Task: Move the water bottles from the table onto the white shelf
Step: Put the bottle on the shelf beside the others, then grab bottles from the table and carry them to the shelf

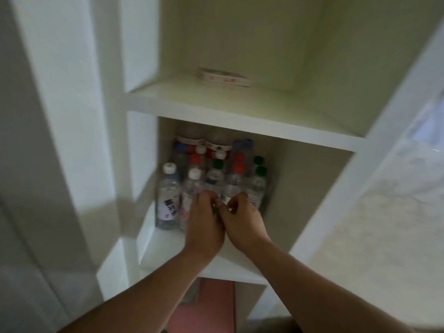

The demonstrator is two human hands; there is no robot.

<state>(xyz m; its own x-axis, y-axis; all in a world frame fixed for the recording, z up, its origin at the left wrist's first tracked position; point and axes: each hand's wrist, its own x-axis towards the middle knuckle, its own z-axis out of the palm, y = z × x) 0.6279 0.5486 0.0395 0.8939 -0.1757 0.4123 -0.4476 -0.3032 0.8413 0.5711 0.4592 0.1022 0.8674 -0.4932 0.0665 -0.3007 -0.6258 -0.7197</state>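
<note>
- Here, left hand (pixel 204 227) and right hand (pixel 242 222) curl at crowded bottles (pixel 168 200) on the shelf (pixel 168 246); grasp cannot be told.
- Risk: nudged front-edge bottles topple.

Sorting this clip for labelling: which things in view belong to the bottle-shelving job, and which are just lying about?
Part of the job:
- water bottles, standing packed in the middle compartment
- white shelf
- left hand and right hand, both at the front row of bottles

Just lying about:
- small red-and-white box on the compartment above
- pink surface seen below the shelf
</note>
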